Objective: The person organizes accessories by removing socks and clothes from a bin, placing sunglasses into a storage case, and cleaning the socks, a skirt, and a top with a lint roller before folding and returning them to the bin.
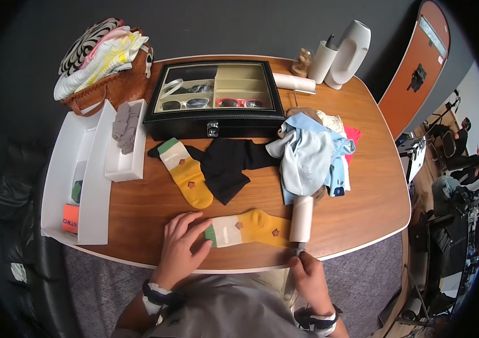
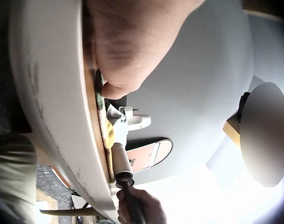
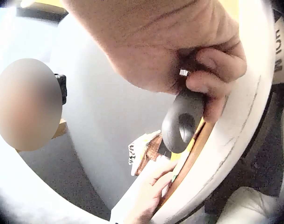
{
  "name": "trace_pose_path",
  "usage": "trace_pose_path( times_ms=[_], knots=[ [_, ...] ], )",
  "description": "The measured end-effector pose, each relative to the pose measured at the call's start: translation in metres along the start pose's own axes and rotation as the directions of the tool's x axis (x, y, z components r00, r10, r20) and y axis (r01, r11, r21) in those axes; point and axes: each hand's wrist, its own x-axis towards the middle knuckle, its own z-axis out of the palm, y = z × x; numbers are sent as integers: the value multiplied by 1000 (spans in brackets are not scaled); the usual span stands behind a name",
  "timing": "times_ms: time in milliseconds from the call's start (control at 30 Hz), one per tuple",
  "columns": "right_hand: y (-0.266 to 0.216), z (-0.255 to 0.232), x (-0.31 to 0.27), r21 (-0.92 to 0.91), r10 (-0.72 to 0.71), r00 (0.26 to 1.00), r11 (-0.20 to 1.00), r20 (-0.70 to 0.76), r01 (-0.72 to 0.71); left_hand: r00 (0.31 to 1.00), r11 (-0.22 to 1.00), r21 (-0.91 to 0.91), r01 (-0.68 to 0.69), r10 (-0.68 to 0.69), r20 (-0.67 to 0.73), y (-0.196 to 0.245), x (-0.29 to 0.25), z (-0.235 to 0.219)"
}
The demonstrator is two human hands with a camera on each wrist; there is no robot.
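While your right hand [image 1: 311,281] grips the roller [image 1: 302,219], your left hand [image 1: 183,248] is spread at the cuff [image 1: 210,235] of the sock [image 1: 253,227].
It lies along the desk's [image 1: 375,191] near edge, roller at its toe [image 1: 282,231].

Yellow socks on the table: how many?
2: the near sock runs up to the lint roller; the far sock lies against the black cloth. Others could be hidden.

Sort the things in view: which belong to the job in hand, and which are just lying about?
Job in hand:
roller, gripped by the right hand
near sock, its green cuff by the left hand
matching sock, probably

Lying about:
eyewear case
brown basket
black cloth
light blue garment
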Motion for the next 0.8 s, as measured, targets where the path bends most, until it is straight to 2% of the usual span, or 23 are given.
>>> trace_pose_path(
  times_ms=[133,267,300,333,367,400,500,600,800],
  knots=[
    [1,-4,-4,28,52,994,998,-94,-49,1000,1000,-5,-3,3,4,-3,0,-1],
    [1,13,-6,194,-42,997,980,-61,53,1000,999,-31,10,-10,-6,-4,-1,0],
    [-4,16,-9,159,-60,998,986,18,56,1000,999,-38,13,-13,0,-5,-2,0],
    [-7,21,-8,113,-122,986,988,115,109,1000,999,-44,15,-15,4,-6,-3,-1],
    [-13,26,-7,119,-217,965,973,151,200,1000,999,-50,16,-16,9,-8,-3,-1],
    [-25,33,-6,127,-308,933,949,186,288,1000,997,-71,13,-13,2,-8,-4,0],
    [-35,54,-1,245,-429,847,898,313,365,999,992,-127,20,-24,-27,-11,-6,1],
    [-40,65,1,255,-380,796,923,471,289,997,985,-166,54,-62,-46,-11,-10,3],
    [-31,73,2,237,-354,832,932,427,275,999,993,-115,18,-21,-32,-11,-6,1]
  ],
)
